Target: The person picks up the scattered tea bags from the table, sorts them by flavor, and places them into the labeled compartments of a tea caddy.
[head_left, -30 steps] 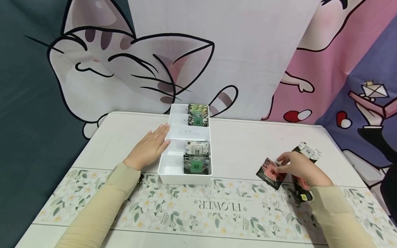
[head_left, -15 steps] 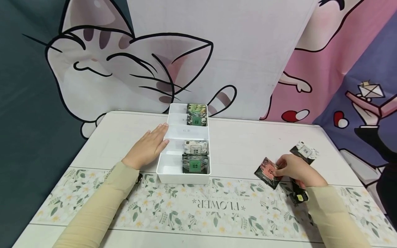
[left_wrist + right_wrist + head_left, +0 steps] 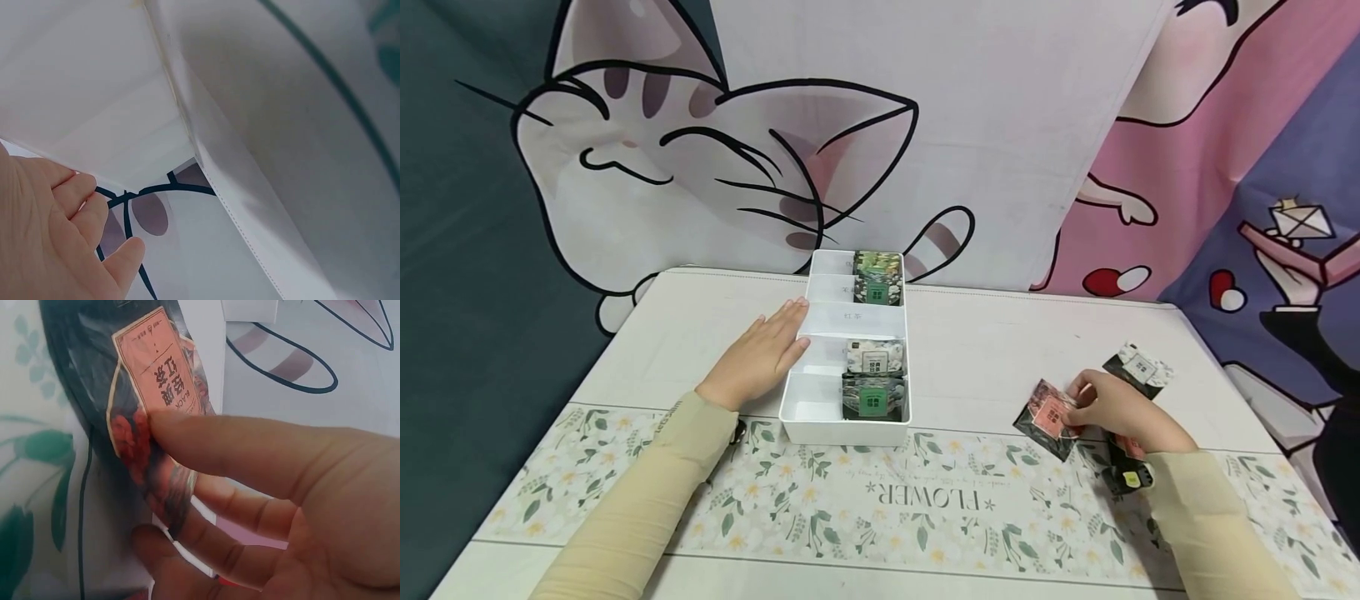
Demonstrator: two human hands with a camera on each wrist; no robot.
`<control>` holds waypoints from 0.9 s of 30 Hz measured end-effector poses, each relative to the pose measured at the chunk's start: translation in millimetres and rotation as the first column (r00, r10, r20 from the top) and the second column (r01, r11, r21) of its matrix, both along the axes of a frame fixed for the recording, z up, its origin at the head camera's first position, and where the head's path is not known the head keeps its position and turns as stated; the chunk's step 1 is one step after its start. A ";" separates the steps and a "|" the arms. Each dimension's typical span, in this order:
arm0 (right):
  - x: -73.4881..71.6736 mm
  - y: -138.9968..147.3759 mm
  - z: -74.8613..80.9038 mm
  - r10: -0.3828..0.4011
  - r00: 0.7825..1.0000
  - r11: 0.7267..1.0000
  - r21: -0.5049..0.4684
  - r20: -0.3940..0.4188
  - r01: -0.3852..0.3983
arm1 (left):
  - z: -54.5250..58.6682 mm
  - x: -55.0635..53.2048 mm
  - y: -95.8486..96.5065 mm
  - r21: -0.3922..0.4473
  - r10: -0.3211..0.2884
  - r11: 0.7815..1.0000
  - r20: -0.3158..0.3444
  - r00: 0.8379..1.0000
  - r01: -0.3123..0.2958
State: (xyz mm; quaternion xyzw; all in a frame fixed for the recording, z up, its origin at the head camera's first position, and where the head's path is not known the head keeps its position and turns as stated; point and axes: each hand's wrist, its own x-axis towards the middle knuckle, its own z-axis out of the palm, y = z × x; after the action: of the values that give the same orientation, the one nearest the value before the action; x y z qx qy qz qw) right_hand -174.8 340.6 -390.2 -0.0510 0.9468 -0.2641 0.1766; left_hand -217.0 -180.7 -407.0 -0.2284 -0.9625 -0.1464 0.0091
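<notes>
While the left hand [image 3: 758,354] lies with its fingers stretched out along the left wall of a white compartment box [image 3: 850,432], the right hand [image 3: 1123,408] pinches a red-labelled black tea sachet [image 3: 1045,419], thumb on its printed face and fingers behind. The sachet hangs tilted just left of the right fingertips; whether its lower corner touches the tablecloth [image 3: 970,367] cannot be told. Beyond the right knuckles lies a white floral sachet [image 3: 1141,367] with a black end, and below the palm, partly hidden, dark packaging [image 3: 1129,478] shows a red patch and a yellow sticker, though whether it is one sachet or several is unclear. Across the box from the left thumb stands a white floral packet [image 3: 876,357], with a green-labelled packet [image 3: 873,402] in the compartment nearer the wearer. Farther off than the left fingertips, the two far compartments hold another green-labelled packet [image 3: 878,293] and a leafy green packet [image 3: 878,263].
</notes>
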 end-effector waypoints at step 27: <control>-2.9 -23.5 -3.6 -0.291 0.956 0.825 -0.500 0.025 0.264 | -1.8 0.5 -0.2 0.031 0.003 1.000 -0.009 1.000 -0.002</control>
State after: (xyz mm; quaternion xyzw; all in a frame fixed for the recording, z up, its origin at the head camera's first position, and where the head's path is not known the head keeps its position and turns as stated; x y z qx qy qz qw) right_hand -177.7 317.0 -393.9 0.0366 0.8481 -0.5205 0.0923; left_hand -216.5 -180.9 -408.8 -0.2276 -0.9603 -0.1602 0.0171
